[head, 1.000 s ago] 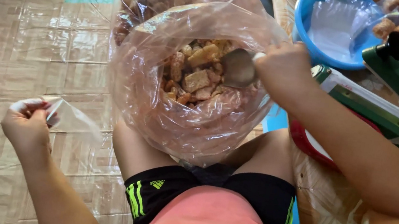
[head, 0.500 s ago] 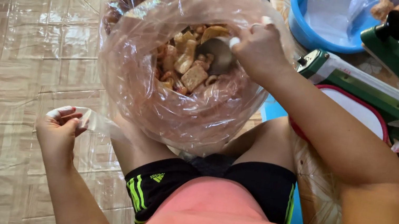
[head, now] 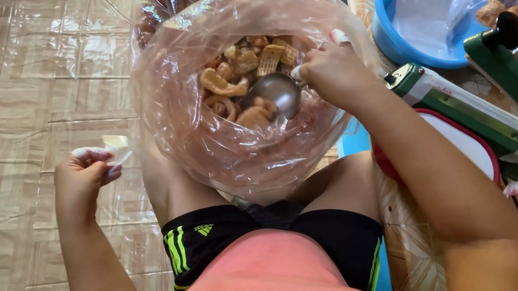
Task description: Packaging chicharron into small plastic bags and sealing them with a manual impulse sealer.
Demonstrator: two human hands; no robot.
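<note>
— Small clear bag (head: pixel 107 150) on the left: how was it held?
— It was pinched at its mouth by the left hand (head: pixel 82 178), fingers closed narrowly on the film, out to the left of the knee and low over the tiled floor (head: pixel 13 79), seemingly so the opening was kept ready.
— And in the middle?
— A large plastic sack (head: pixel 232 141) was propped between the legs, its mouth rolled wide; fried snacks (head: pixel 241 84) were seen inside. A metal scoop (head: pixel 274 92) was dipped among them, gripped tightly by the right hand (head: pixel 336 73).
— Further right?
— A green bag sealer (head: pixel 485 115) and, farther off, a blue basin (head: pixel 393 42) were set within reach.
</note>
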